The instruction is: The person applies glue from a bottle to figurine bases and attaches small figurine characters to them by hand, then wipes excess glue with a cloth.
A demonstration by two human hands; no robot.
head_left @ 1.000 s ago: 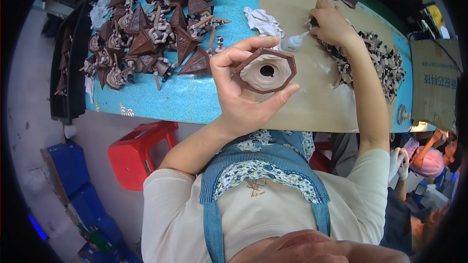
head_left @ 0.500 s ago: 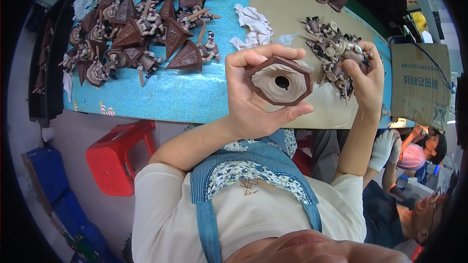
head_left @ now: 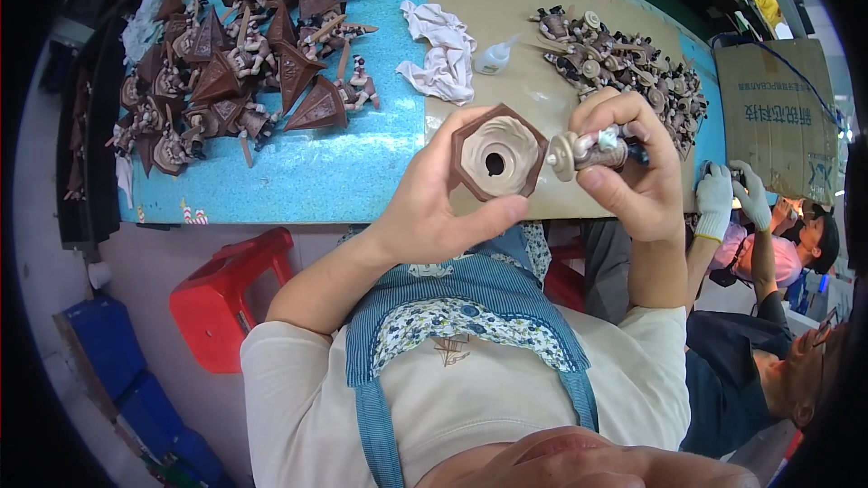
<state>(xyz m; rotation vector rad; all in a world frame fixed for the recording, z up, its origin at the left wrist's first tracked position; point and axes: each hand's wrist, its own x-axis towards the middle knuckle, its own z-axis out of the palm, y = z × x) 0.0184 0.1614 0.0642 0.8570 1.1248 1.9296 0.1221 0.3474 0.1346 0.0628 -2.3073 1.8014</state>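
Note:
My left hand [head_left: 432, 208] holds a brown hexagonal cone piece [head_left: 497, 155] with its hollow pale underside and centre hole facing me. My right hand [head_left: 633, 176] grips a small painted figure piece [head_left: 592, 149] with a round peg end pointing at the cone, a short gap left between them. Both are held up over the table's near edge.
On the blue mat [head_left: 307, 172] lies a heap of brown cones and figures [head_left: 235, 63]. A white rag [head_left: 443, 50] and a small glue bottle [head_left: 495, 56] lie on the tan sheet, beside a pile of small figures [head_left: 633, 63]. A red stool [head_left: 226, 294] stands below; a gloved person [head_left: 723, 203] works at right.
My right hand left the figure pile and came back toward me holding a small figure piece, now next to the cone. The cone stays in my left hand.

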